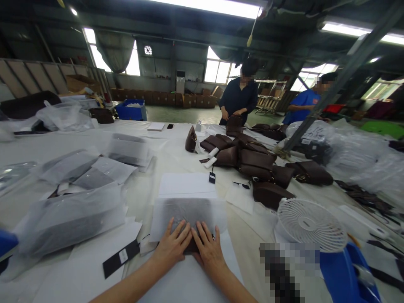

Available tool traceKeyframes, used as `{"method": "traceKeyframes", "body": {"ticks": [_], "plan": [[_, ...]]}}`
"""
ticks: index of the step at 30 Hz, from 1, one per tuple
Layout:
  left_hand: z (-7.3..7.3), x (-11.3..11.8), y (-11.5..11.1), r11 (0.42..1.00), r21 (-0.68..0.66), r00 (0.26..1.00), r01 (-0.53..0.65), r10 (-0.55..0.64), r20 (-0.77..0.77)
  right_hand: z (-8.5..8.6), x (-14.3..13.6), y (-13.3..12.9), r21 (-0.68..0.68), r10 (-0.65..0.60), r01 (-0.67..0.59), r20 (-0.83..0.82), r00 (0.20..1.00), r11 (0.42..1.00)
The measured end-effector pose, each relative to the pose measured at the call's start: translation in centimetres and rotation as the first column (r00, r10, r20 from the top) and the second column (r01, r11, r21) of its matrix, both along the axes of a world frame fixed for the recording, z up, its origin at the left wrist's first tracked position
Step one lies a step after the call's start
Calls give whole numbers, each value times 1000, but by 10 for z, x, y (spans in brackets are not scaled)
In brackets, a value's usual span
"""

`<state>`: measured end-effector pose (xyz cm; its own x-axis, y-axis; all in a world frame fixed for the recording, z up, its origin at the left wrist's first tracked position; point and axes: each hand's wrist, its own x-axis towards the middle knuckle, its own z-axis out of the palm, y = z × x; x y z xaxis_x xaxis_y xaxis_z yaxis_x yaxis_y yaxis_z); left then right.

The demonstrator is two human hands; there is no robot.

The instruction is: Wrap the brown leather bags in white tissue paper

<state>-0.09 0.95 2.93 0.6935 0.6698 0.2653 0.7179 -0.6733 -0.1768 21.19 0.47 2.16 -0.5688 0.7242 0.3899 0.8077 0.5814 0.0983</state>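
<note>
A dark brown bag lies before me, mostly covered by a thin, translucent white sheet. My left hand rests flat on the covered bag, fingers stretched out. Beside it, my right hand presses on the same sheet with its fingers spread, the thumbs close together. Beneath and beyond the bag, white paper is spread on the table. A black tag lies at that paper's far right edge, and a larger black tag sits left of my left hand.
Several wrapped bags are piled at left. Unwrapped brown bags lie to the right, with a white fan nearer me. A person in dark clothing handles a bag across the table; another person in blue stands farther right.
</note>
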Motion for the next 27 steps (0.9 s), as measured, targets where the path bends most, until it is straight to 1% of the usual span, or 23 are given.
{"method": "traceKeyframes", "body": {"ticks": [2, 3, 5, 7, 9, 10, 11, 12, 15, 17, 19, 24, 27], "plan": [[3, 0, -1, 999, -34, 1000, -16, 16, 17, 0, -3, -2, -2, -12, 12, -19, 1000, 1000], [4, 0, 0, 999, -27, 999, -23, 24, 22, 2, -4, -3, -5, -14, 14, -33, 999, 1000], [4, -2, 1, 1000, 15, 999, -28, 27, 27, 10, -5, -7, -2, -9, 9, -80, 997, 1000], [2, -4, 2, 998, 49, 999, -28, 27, 29, 15, -3, -17, 13, 31, -30, -148, 988, 999], [-1, -7, 3, 999, 41, 999, -21, 20, 25, 14, 2, -30, 13, 80, -79, -220, 972, 997], [-1, -8, 4, 999, 26, 1000, -19, 19, 23, 11, 6, -37, -10, 82, -87, -250, 965, 996], [0, -9, 4, 1000, 4, 1000, -16, 16, 18, 7, 9, -43, -49, 58, -74, -275, 960, 996], [2, -9, 4, 1000, -22, 1000, -10, 11, 13, 2, 13, -47, -97, 9, -39, -298, 955, 994], [11, -12, 5, 994, -105, 1000, 5, -5, 1, -9, 23, -52, -225, -195, 120, -347, 917, 967], [17, -14, 6, 989, -147, 1000, 14, -14, 0, -12, 28, -49, -254, -281, 200, -341, 897, 946], [19, -15, 7, 985, -170, 1000, 16, -15, 5, -14, 33, -45, -244, -308, 240, -299, 903, 940], [20, -16, 4, 981, -194, 1000, 2, 0, 14, -28, 47, -41, -131, -249, 231, -152, 956, 964], [22, -15, -1, 975, -218, 999, 34, -30, 18, -37, 54, -36, -149, -225, 210, -85, 971, 966]]}}
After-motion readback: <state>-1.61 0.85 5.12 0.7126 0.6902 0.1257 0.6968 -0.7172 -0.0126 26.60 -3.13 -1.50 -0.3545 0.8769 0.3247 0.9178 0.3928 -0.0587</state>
